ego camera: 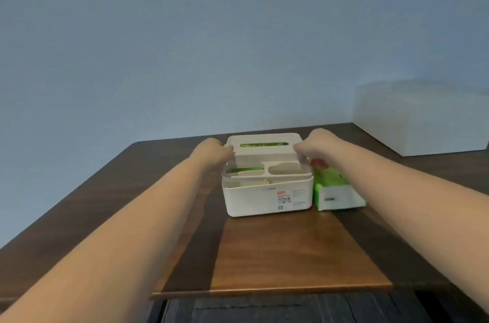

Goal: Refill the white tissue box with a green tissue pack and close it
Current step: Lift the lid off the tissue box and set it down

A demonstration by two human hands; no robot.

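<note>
- We see one white tissue box [267, 197] on the brown table [291, 251], and two green tissue packs: one [248, 145] shows through the lid [264, 146] slot, one [337, 190] lies touching the box's right side.
- Our left hand [211, 152] and right hand [316, 145] each grip one end of the lid.
- One white block [420, 119] stands far right.

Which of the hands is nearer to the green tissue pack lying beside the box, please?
Right. The right hand is directly above the green tissue pack's far end; the left hand is across the white tissue box.
</note>
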